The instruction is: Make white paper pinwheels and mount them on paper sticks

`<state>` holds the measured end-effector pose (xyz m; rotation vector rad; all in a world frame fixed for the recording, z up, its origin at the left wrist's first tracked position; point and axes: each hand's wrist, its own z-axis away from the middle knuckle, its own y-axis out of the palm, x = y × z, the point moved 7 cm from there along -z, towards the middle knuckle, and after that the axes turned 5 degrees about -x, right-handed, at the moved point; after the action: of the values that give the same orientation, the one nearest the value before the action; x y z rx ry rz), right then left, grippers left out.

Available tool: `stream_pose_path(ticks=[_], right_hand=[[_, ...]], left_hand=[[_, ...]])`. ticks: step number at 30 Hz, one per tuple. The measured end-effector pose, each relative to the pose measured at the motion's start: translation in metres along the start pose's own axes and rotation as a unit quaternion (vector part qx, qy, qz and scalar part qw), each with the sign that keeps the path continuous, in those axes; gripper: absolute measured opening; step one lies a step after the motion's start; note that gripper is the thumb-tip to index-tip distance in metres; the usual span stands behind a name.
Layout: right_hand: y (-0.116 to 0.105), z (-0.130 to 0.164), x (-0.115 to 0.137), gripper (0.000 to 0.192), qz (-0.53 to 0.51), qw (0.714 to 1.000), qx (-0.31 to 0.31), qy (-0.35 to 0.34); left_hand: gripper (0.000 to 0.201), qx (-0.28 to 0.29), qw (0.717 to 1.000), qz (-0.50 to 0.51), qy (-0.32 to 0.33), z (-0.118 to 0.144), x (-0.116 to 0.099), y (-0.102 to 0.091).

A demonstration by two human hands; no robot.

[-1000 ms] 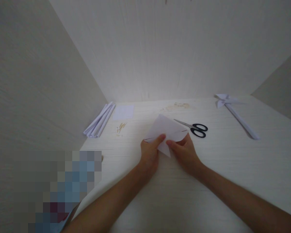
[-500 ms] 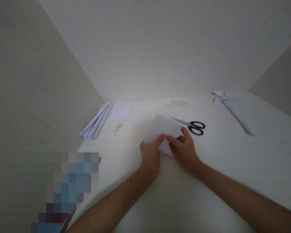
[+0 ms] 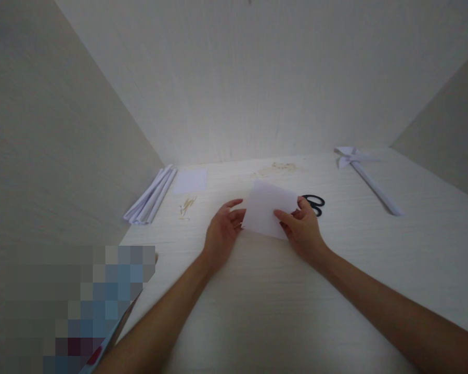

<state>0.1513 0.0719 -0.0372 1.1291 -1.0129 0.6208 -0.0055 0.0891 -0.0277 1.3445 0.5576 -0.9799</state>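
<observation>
A square sheet of white paper (image 3: 263, 208) is held tilted above the middle of the table. My right hand (image 3: 304, 226) pinches its right side, thumb on the face and fingers behind. Beside the left edge, my left hand (image 3: 223, 231) has its fingers apart, some of them partly behind the paper; it does not grip the sheet. Scissors (image 3: 315, 200) with black handles lie just behind my right hand, their blades hidden by the sheet and hand.
Several rolled paper tubes (image 3: 152, 197) lie by the left wall, near a stack of square paper (image 3: 191, 181). Small tan pins or sticks (image 3: 187, 206) are scattered in front, with more bits (image 3: 284, 166) at the back. A paper pinwheel on a paper stick (image 3: 374, 184) rests at right.
My left hand has let go of the paper and moved left, its fingers opening. The sheet, kept in my right hand, has turned and now covers the scissor blades.
</observation>
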Motion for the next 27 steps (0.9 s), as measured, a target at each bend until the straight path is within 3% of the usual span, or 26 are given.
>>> stream_pose_path(ticks=[4, 9, 11, 17, 23, 27], right_hand=[[-0.001, -0.005, 0.001, 0.039, 0.030, 0.999, 0.033, 0.009], [-0.001, -0.008, 0.002, 0.042, 0.040, 0.998, 0.033, 0.042], [-0.001, -0.007, 0.002, 0.042, 0.052, 0.996, 0.033, 0.057], [-0.001, -0.010, 0.002, 0.041, 0.065, 0.994, 0.053, 0.073], [0.000, -0.011, -0.001, 0.044, 0.067, 0.988, 0.076, 0.116], [0.002, -0.009, 0.000, 0.044, 0.070, 0.989, 0.080, 0.103]], left_hand=[[0.040, 0.042, 0.988, -0.121, 0.088, -0.004, -0.016, -0.006], [0.051, 0.103, 0.978, -0.162, 0.082, 0.005, -0.011, 0.008], [0.048, 0.117, 0.976, -0.171, 0.068, 0.008, -0.008, 0.012], [0.014, 0.151, 0.947, -0.276, 0.063, 0.010, -0.001, 0.017], [0.015, 0.163, 0.940, -0.293, 0.062, 0.011, 0.003, 0.017], [0.013, 0.170, 0.932, -0.309, 0.080, 0.012, 0.002, 0.020]])
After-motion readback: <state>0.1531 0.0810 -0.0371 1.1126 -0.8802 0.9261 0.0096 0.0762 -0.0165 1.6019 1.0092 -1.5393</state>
